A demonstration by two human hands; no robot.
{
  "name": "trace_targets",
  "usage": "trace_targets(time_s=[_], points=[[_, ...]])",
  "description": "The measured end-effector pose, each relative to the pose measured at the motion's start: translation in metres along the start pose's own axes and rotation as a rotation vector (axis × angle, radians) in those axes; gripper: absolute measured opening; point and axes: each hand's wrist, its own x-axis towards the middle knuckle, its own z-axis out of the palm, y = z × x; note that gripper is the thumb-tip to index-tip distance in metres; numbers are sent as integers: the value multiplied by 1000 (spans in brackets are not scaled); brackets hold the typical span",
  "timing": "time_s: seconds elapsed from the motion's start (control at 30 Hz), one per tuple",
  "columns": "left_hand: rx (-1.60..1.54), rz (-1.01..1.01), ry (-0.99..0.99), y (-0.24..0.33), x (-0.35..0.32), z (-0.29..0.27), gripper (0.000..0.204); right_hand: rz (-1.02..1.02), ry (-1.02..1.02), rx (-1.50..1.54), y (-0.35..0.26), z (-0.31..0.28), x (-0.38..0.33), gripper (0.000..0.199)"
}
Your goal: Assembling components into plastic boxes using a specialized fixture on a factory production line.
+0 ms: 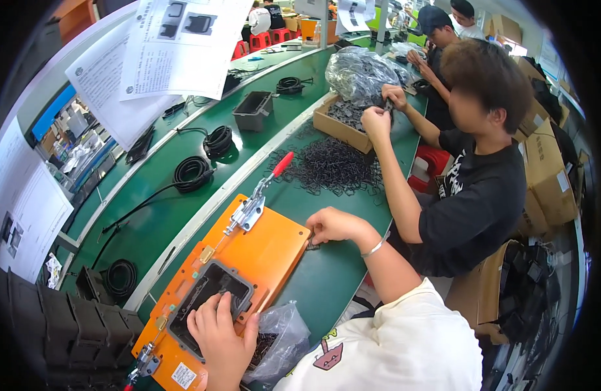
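A black rectangular plastic housing, open side up, sits in an orange fixture board that has metal toggle clamps. My left hand lies over the housing's near edge, its fingers reaching over the cavity and its thumb held apart. At the board's right corner, my right hand is closed with its fingers bent down. Small dark pieces show just below those fingers; what they pinch, if anything, is hidden. Beside my left hand lies a clear plastic bag of small dark metal parts.
A heap of black wire-like clips and a cardboard tray of dark parts lie ahead. A co-worker sits close at right. Coiled black cables and another housing stand on the green belt; stacked housings at left.
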Motion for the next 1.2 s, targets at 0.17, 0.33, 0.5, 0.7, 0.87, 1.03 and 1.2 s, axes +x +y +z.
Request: trace_targets(time_s=[0.17,0.33,0.5,0.7,0.87,1.03,1.2], points=[[13,-11,-16,5,2,-2,51,121,518,-348,13,11,-1,16],[17,-16,-21,3,-2,-2,50,34,507,-281,3,22,-12,25],[25,-26,-11,6,-2,1,48,7,475,-374,0,25,-21,22],[9,-10,8,2,0,0,45,-70,388,279,-58,6,-52,10],[12,-28,47,4,3,1,54,-369,175,614,-115,10,-24,15],[147,-188,-137,9,5,-2,68,-658,94,81,-172,32,56,26],[186,-176,-181,9,6,-1,67,-618,-46,-150,-201,52,100,14]])
